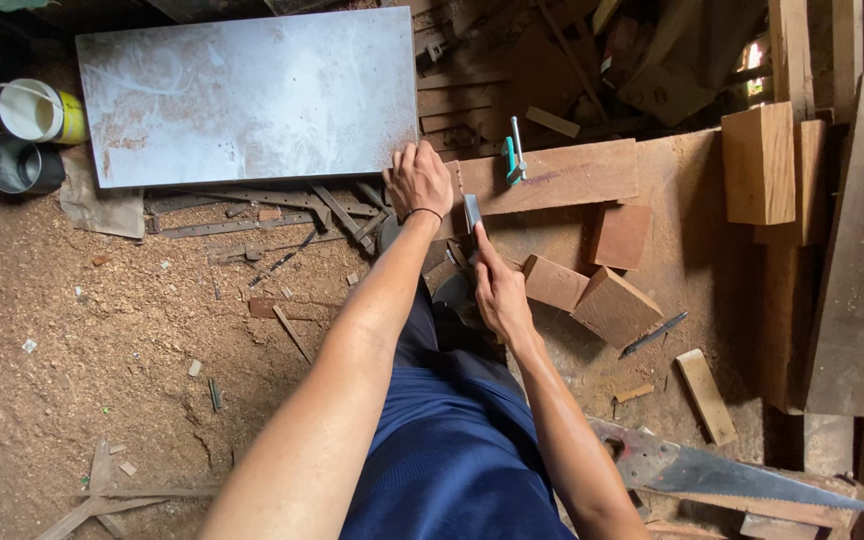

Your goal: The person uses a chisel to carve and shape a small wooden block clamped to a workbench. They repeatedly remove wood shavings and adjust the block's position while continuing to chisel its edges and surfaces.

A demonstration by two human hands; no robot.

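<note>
We press our left hand (418, 180) flat on the reddish-brown wooden plank (548, 176), right hand (498, 290) gripping a small grey metal blade (472, 212), seemingly mid-marking; no cut shows yet.

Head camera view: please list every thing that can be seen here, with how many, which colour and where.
Grey metal sheet: one, flat on the ground, upper left.
White and yellow bucket: one, far left.
Dark round tin: one, below the bucket.
Reddish wooden board: one, centre, under the left hand.
Green try square: one, on the board.
Brown wood blocks: several, right of the hands.
Tall pale wood block: one, right.
Hand saw: one, grey blade, lower right.
Sawdust floor: brown, left.
Left hand: pressing the board's end.
Right hand: holding a small grey metal blade.
</note>
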